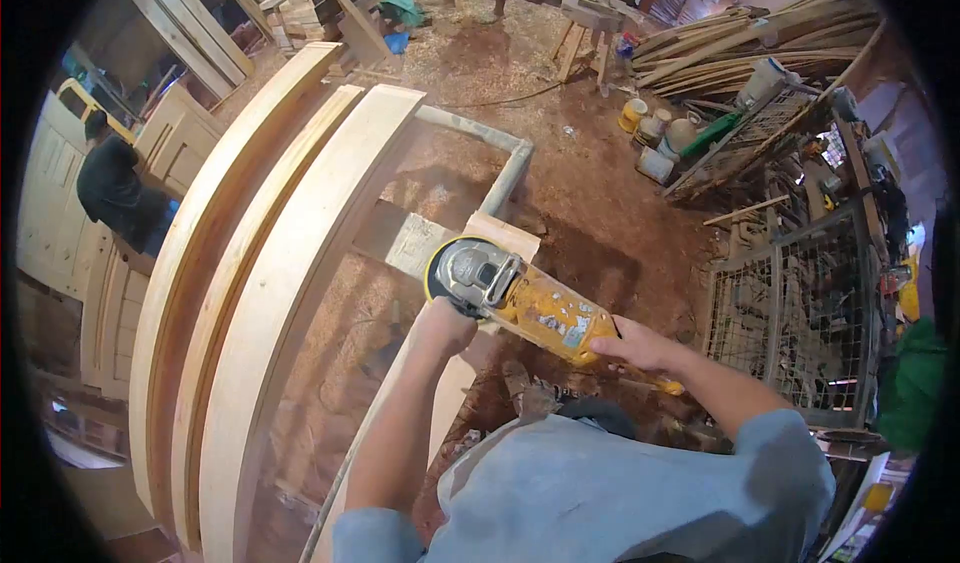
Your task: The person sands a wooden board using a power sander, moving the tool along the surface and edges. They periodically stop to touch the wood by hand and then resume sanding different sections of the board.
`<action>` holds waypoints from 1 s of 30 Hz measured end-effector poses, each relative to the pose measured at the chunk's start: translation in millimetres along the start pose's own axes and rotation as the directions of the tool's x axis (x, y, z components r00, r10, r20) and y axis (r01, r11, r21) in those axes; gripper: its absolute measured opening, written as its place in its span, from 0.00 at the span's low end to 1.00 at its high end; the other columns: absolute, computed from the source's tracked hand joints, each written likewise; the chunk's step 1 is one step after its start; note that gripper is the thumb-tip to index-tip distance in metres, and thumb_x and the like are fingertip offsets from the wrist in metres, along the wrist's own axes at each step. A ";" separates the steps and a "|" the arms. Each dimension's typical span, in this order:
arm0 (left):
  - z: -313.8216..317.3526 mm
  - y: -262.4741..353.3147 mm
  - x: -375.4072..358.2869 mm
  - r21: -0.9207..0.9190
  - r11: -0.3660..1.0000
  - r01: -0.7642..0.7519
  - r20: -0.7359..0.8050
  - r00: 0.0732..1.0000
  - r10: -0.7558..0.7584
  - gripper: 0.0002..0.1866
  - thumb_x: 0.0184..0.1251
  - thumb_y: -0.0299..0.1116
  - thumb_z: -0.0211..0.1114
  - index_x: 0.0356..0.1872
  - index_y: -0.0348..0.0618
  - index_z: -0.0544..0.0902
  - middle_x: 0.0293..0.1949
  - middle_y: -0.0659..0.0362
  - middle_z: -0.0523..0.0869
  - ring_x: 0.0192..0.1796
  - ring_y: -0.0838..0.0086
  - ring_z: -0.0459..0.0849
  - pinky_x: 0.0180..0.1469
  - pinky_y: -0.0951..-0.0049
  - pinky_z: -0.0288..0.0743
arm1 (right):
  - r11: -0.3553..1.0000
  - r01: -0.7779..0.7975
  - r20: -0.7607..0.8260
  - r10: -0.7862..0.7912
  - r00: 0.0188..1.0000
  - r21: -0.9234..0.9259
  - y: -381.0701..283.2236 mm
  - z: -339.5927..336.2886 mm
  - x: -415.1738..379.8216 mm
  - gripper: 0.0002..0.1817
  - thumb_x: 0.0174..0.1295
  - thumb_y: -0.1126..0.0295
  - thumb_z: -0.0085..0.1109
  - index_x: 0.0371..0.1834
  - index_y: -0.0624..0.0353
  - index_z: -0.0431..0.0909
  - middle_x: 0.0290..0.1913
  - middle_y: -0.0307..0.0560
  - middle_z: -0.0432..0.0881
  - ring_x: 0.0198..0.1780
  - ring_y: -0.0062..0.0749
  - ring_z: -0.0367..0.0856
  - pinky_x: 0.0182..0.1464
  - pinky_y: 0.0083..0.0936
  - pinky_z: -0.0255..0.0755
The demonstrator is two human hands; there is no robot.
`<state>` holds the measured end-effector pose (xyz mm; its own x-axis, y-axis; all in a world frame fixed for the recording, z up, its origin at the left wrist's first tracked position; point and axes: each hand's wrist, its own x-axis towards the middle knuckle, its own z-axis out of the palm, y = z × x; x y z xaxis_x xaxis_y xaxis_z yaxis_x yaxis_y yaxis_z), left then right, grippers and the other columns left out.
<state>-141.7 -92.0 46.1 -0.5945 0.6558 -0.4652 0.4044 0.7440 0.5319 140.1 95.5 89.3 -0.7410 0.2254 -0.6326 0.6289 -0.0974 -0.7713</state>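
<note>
A yellow angle grinder (pixel 550 308), its paint worn, is held in front of my body with its round disc (pixel 440 275) at the far left end. My left hand (pixel 447 328) is closed beside the tool's metal head, just below the disc. At the other end my right hand (pixel 635 345) is wrapped round the rear of the yellow body. Under the head lies a short pale wood block (pixel 502 235) on a support. To the left, a broad curved timber piece (pixel 300 263) stands beside two narrower curved ones (pixel 265 203).
A person in dark clothes (pixel 120 188) is by panelled doors at the left. Metal grilles (pixel 790 293) lean at the right, near paint tins (pixel 655 126) and a pile of long wood strips (pixel 750 43). Shavings cover the dirt floor (pixel 590 183).
</note>
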 end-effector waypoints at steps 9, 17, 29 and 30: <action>39.1 -7.7 63.0 0.043 0.979 -0.201 -0.182 0.962 0.205 0.17 0.64 0.42 0.68 0.47 0.42 0.90 0.50 0.44 0.91 0.54 0.49 0.90 0.54 0.51 0.83 | 0.999 -0.027 -0.174 0.032 0.984 0.032 40.1 15.6 16.4 0.28 0.75 0.49 0.62 0.69 0.56 0.72 0.46 0.37 0.83 0.32 0.18 0.78 0.33 0.21 0.77; 48.5 -91.5 -33.4 -0.097 0.989 -0.115 -0.384 0.921 0.069 0.10 0.66 0.30 0.64 0.40 0.38 0.90 0.43 0.44 0.92 0.48 0.50 0.93 0.50 0.52 0.86 | 1.000 -0.009 -0.092 0.009 0.996 0.010 74.9 79.2 19.4 0.29 0.75 0.47 0.59 0.66 0.58 0.72 0.49 0.41 0.83 0.34 0.22 0.81 0.37 0.25 0.81; 25.1 -19.5 -174.1 -0.312 0.866 0.392 -0.154 0.878 -0.453 0.13 0.62 0.31 0.68 0.45 0.35 0.85 0.42 0.41 0.91 0.49 0.45 0.91 0.52 0.47 0.84 | 0.976 -0.097 0.320 0.158 0.934 -0.197 -4.2 12.3 -9.1 0.45 0.67 0.51 0.67 0.80 0.65 0.59 0.69 0.47 0.76 0.67 0.32 0.75 0.67 0.32 0.71; 29.6 -19.7 -179.6 -0.316 0.838 0.444 -0.142 0.852 -0.505 0.14 0.61 0.32 0.69 0.45 0.36 0.84 0.42 0.40 0.90 0.49 0.44 0.90 0.52 0.47 0.83 | 0.976 -0.095 0.333 0.158 0.929 -0.198 -10.4 15.0 -6.4 0.45 0.67 0.51 0.67 0.80 0.65 0.59 0.69 0.47 0.76 0.67 0.32 0.75 0.67 0.32 0.71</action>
<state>-22.3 -220.7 98.2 -0.8090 0.1649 -0.5643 -0.1445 0.8747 0.4627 134.8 80.5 100.3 -0.6675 -0.1292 -0.7333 0.7308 0.0750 -0.6784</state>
